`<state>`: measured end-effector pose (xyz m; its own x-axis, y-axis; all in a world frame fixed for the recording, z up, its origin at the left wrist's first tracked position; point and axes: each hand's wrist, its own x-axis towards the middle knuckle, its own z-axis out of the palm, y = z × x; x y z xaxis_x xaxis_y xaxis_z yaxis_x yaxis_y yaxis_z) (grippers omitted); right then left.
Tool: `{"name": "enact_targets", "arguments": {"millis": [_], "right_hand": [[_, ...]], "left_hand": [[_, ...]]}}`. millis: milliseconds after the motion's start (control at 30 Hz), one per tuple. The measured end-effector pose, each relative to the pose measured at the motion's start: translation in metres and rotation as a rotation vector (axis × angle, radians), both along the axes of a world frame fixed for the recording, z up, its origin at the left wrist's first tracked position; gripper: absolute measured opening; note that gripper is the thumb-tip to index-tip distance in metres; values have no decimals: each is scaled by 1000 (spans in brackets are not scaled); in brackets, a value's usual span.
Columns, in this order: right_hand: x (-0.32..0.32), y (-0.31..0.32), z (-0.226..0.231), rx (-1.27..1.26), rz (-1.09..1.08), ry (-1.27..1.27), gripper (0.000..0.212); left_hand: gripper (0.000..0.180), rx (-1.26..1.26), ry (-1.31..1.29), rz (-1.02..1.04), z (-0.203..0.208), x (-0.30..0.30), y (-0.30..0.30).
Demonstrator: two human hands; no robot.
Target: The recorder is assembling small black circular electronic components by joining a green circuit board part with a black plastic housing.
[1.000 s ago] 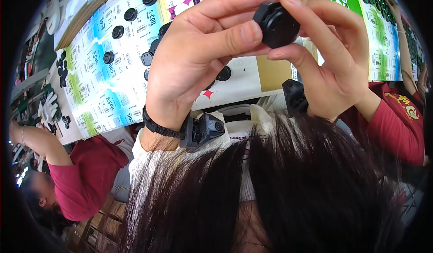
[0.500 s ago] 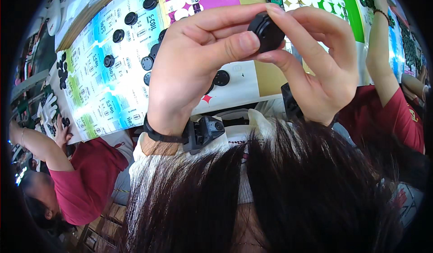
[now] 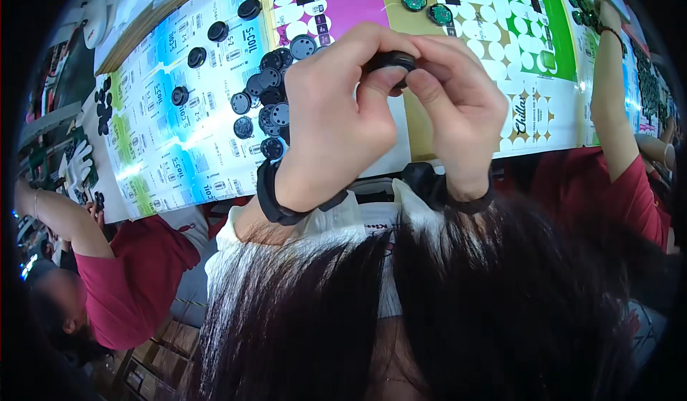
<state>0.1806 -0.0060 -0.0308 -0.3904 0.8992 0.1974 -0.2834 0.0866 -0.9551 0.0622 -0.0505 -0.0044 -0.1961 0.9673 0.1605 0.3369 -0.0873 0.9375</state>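
Note:
A round black plastic part [image 3: 393, 62] is pinched between both my hands, above the printed sheets on the table. My left hand [image 3: 336, 104] grips it from the left with thumb and fingers. From the other side my right hand [image 3: 458, 100] closes on it, its thumb against the near edge. The fingers hide much of the part. Left of my left hand lies a loose pile of black discs [image 3: 269, 79], some with small holes. Beyond the hands, several round green circuit boards [image 3: 413, 0] rest on the sheets.
Single black round pieces [image 3: 197, 57] stand in a slanting row on the left. A wooden-edged board [image 3: 154, 18] bounds the far left. One person in a red shirt [image 3: 139, 279] works at left, and another person's arm [image 3: 612, 100] reaches over the table at right.
Both hands have moved nearer and turned inward, tilting the black part so its rim shows. The disc pile at left has come into fuller view.

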Motion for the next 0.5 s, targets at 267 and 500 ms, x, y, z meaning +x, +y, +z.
{"name": "enact_targets", "arguments": {"millis": [267, 500], "right_hand": [[32, 57, -31, 243, 8, -713, 51], [31, 134, -31, 447, 170, -1163, 77]], "left_hand": [[20, -247, 507, 130, -31, -86, 10], [36, -290, 1043, 215, -64, -179, -18]]}}
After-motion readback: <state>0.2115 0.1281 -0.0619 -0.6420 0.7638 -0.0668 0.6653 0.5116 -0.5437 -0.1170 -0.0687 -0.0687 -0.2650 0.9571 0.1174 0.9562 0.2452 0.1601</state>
